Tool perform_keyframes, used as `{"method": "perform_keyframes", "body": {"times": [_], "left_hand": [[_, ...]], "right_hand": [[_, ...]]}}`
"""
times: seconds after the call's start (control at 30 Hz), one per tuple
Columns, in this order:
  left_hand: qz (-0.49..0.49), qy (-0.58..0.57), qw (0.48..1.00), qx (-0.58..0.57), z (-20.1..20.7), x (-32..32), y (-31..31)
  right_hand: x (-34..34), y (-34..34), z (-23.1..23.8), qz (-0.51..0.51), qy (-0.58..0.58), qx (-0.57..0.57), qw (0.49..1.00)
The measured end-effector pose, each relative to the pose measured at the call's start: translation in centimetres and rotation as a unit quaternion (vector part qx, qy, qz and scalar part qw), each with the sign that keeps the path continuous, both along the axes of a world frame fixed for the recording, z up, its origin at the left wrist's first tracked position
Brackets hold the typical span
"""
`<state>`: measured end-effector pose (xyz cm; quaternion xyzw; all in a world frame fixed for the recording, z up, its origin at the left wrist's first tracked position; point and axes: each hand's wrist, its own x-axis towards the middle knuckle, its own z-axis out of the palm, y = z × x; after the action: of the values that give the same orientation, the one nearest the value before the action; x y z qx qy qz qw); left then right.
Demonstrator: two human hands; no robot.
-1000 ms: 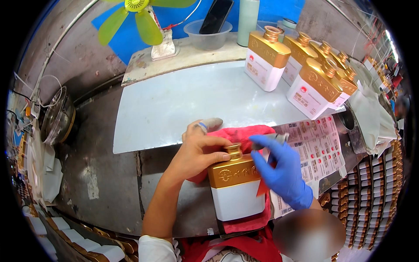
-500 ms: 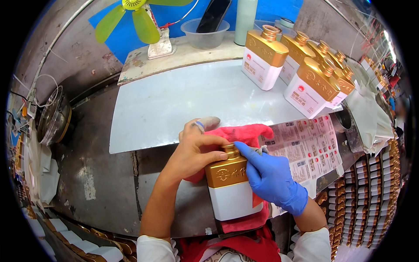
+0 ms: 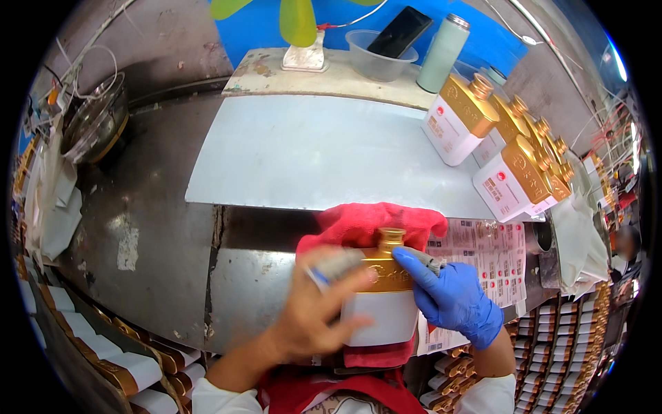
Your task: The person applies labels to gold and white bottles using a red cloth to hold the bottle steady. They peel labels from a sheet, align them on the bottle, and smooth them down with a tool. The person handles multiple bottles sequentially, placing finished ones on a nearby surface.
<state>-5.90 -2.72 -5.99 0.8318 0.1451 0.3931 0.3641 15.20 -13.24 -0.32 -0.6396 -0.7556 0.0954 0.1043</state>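
Observation:
A bottle with a gold shoulder and white body [image 3: 389, 319] stands in front of me on a pinkish-red cloth [image 3: 372, 219], its plain white face toward me. My right hand [image 3: 452, 297], in a blue glove, grips its right shoulder, the index finger up by the gold neck. Motion blurs my left hand [image 3: 307, 314], bare except for a grey covering on one finger. Its fingers are spread across the bottle's left front, with nothing seen in them; whether they touch the bottle I cannot tell. Beside my right hand lies a sheet of printed labels [image 3: 503, 265].
Several labelled gold-and-white bottles [image 3: 452, 124] stand on the right of a pale board [image 3: 310, 152]. Behind it are a green fan [image 3: 298, 24], a clear bowl [image 3: 376, 62] holding a phone, and a green flask [image 3: 443, 55]. Racked bottles [image 3: 552, 345] fill the lower right.
My left hand has left the bottle's neck and dropped across its left front, fingers spreading. My right hand stays on the bottle's right shoulder. The view has shifted.

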Motion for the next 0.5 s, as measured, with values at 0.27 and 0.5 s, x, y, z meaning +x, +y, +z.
{"method": "perform_keyframes", "body": {"times": [0.27,0.5], "left_hand": [[0.043,0.099,0.978,0.18,-4.2,0.2,-6.5],[0.018,0.088,0.989,0.114,-3.5,-0.8,-5.6]], "right_hand": [[-2.1,5.2,3.2,0.14,-0.149,-0.158,0.966],[-1.3,6.2,3.1,0.085,-0.065,-0.133,0.985]]}}
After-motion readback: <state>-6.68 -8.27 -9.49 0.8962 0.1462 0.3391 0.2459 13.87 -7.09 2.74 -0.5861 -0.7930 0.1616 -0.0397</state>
